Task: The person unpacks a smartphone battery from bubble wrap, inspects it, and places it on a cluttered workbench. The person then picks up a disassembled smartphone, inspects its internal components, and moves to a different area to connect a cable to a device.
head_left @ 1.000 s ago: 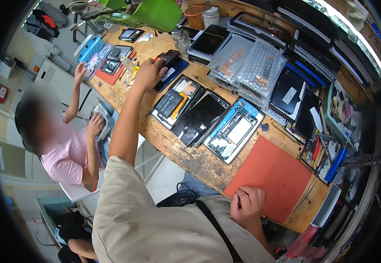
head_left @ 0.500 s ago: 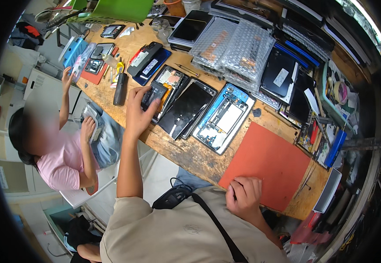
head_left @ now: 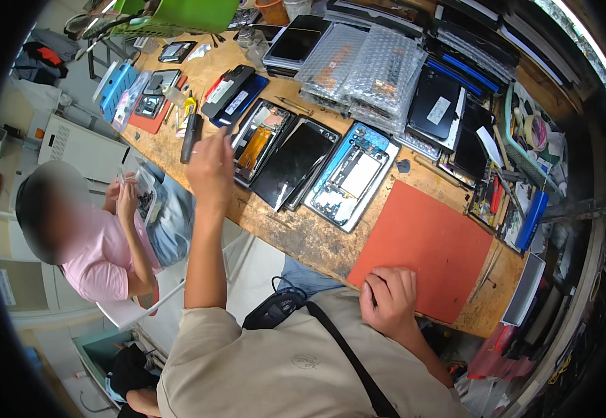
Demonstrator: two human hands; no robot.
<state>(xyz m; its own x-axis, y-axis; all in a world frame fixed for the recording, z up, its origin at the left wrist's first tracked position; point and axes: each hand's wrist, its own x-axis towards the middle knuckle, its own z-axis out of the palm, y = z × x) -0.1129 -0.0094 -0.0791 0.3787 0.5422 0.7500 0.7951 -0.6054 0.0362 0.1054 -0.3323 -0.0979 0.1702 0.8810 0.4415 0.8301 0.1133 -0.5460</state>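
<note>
My left hand (head_left: pixel 212 167) is closed just left of an opened device (head_left: pixel 260 143) with an orange flex cable and bare inner parts. A thin dark piece (head_left: pixel 229 130) juts up from its fingertips, seemingly the flat black phone part seen edge-on; the fingers hide the rest. A black cylindrical tool (head_left: pixel 191 139) lies beside this hand. To its right are a black screen panel (head_left: pixel 296 160) and an opened phone (head_left: pixel 354 171) with a blue frame and white battery. My right hand (head_left: pixel 390 299) rests with curled fingers on the near edge of a red mat (head_left: pixel 428 251), holding nothing visible.
Bubble-wrapped panels (head_left: pixel 379 76) are stacked at the back. A green basket (head_left: pixel 177 17) is at the far left. A tool tray (head_left: pixel 498 202) and a teal bin (head_left: pixel 519 139) stand at the right. A co-worker in a pink shirt (head_left: pixel 108 244) sits at the left.
My left hand has lifted the black part off the opened device and turned, exposing the orange cable. My right hand stays put. The co-worker's raised hand has come down to the lap.
</note>
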